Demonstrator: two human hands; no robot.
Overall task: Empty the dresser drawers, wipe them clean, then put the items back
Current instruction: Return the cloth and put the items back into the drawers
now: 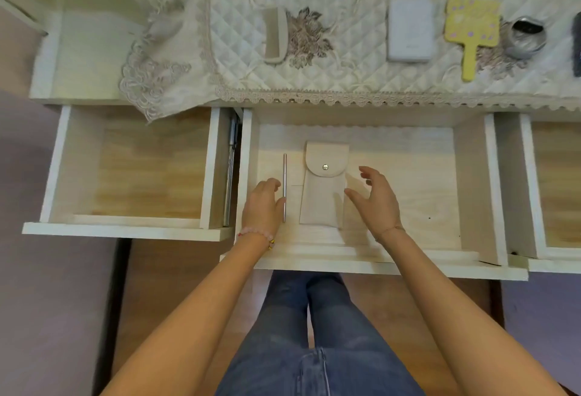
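Right drawer (558,185) — cut off at the edge.

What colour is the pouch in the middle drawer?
The pouch is cream with a silver snap, in the head view.

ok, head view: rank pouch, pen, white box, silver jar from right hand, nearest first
1. pouch, just left of right hand
2. pen, past the pouch
3. white box, up on quilted cloth
4. silver jar, far right

No readable text; a faint mark on the white box (410,29), perhaps.
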